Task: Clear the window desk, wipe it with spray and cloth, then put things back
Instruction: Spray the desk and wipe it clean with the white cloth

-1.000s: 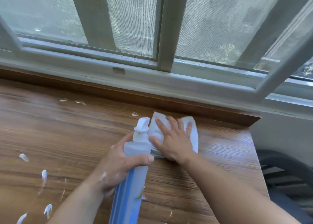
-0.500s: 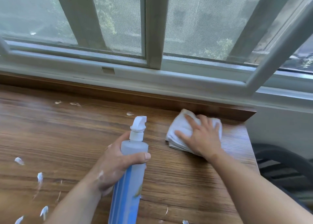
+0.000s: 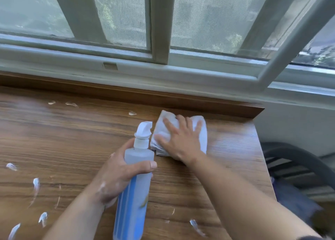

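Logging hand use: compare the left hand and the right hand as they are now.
The left hand curls its fingers round the spray bottle; the right hand lies flat, fingers spread, on the white cloth. The left hand bears white smears; the right hand shows none. Both are over the wooden desk.

a white folded cloth [image 3: 200, 130] lies flat near the wooden tabletop [image 3: 63, 140] back edge; a blue spray bottle [image 3: 134, 190] tilts beside it.

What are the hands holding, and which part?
The left hand grips the spray bottle round its upper body, below the white nozzle. The right hand grips nothing, only pressing flat on the cloth.
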The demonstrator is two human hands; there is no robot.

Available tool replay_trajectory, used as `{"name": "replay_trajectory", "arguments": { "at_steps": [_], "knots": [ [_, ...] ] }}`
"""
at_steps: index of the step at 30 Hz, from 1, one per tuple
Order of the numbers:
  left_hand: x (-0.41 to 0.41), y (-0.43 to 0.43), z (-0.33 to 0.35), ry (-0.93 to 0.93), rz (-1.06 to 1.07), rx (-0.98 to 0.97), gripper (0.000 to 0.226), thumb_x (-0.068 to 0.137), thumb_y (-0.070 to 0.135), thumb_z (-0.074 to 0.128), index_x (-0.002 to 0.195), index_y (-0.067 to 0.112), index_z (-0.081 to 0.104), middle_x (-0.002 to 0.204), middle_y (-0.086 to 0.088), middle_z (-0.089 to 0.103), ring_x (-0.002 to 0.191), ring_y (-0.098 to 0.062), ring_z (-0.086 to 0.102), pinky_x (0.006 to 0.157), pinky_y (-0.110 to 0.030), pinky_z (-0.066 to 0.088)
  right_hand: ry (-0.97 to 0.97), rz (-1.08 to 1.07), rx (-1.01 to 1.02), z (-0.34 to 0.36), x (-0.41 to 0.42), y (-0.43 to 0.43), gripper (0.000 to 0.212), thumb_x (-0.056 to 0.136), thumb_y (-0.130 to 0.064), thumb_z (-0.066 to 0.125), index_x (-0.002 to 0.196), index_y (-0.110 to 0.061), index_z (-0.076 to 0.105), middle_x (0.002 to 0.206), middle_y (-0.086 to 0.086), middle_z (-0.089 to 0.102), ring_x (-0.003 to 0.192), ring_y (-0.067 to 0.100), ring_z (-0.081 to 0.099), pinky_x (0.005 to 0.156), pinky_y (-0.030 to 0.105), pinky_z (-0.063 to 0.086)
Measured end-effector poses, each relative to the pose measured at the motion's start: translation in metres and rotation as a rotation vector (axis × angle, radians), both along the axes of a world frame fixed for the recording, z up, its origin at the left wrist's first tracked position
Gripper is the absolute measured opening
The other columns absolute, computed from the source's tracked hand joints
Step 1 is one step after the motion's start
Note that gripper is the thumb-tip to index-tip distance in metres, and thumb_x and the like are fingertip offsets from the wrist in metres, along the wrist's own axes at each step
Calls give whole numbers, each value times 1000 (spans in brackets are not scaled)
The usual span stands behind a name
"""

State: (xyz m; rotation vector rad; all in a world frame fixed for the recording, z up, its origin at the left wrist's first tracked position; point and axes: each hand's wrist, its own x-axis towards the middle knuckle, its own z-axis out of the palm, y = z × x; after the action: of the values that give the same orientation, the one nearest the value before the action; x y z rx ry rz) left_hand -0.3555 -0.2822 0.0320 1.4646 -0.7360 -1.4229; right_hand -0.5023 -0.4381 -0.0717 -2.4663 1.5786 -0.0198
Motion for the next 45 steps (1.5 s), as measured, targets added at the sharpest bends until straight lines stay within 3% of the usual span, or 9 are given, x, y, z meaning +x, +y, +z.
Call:
{"name": "replay_trajectory", "arguments": {
  "at_steps": [8,12,16,20,25,28,33,38,45],
  "knots": [
    [-14,4,-2,-11,-43,11,63,46,30,90,107,35,75,82,-14,70,89,-52,72,79,-71,56,-42,134,-28,2,9,5,83,76,-80,14,149,-44,33,153,0,30,144,26,20,116,66,-2],
    [-30,1,-3,-27,-115,13,64,45,34,90,107,38,75,83,-11,72,95,-52,71,80,-55,58,-43,70,-54,-4,-39,-11,74,82,-84,29,147,-47,35,147,-4,34,141,22,25,116,64,3],
    [-51,-2,-3,-66,-182,11,67,46,37,92,110,39,73,86,-11,72,97,-51,70,87,-58,57,19,-51,-95,-5,-110,-37,77,79,-87,30,146,-49,34,146,-3,38,140,21,29,115,63,11],
    [-74,-7,1,-87,-244,22,61,50,35,91,108,36,72,93,-25,68,89,-49,69,75,-50,58,64,-221,-164,-2,-191,-62,76,77,-89,32,142,-50,40,139,-2,45,134,21,36,111,59,20],
    [-104,-11,-1,-133,-312,48,59,54,37,89,110,35,71,94,-19,69,94,-49,68,79,-47,55,43,-253,-94,-1,-239,-68,68,83,-82,36,143,-50,35,143,0,39,136,23,29,112,55,18],
    [-126,-11,1,-123,-347,86,56,55,32,90,108,32,72,88,-10,68,95,-52,67,79,-50,57,-12,-221,-86,-5,-232,-66,67,82,-81,33,141,-50,35,143,-1,38,136,23,28,114,57,16],
    [-158,-1,6,-197,-489,136,56,59,30,91,112,29,70,92,-21,68,90,-49,67,88,-70,54,-55,-198,-78,-7,-238,-61,60,84,-77,33,137,-49,39,139,-1,38,134,25,28,113,59,15],
    [-175,15,9,-245,-665,202,54,57,31,87,108,24,70,81,-6,68,76,-23,63,78,-42,48,-64,-185,-53,-7,-250,-45,64,83,-80,32,139,-50,41,145,-3,35,136,24,26,115,60,12],
    [-178,25,4,-368,-715,183,62,54,41,86,112,26,69,79,7,65,73,-12,58,75,-36,46,-79,-166,-54,-7,-257,4,65,82,-81,32,139,-50,40,149,-5,32,137,22,24,116,62,11]
  ]
}}
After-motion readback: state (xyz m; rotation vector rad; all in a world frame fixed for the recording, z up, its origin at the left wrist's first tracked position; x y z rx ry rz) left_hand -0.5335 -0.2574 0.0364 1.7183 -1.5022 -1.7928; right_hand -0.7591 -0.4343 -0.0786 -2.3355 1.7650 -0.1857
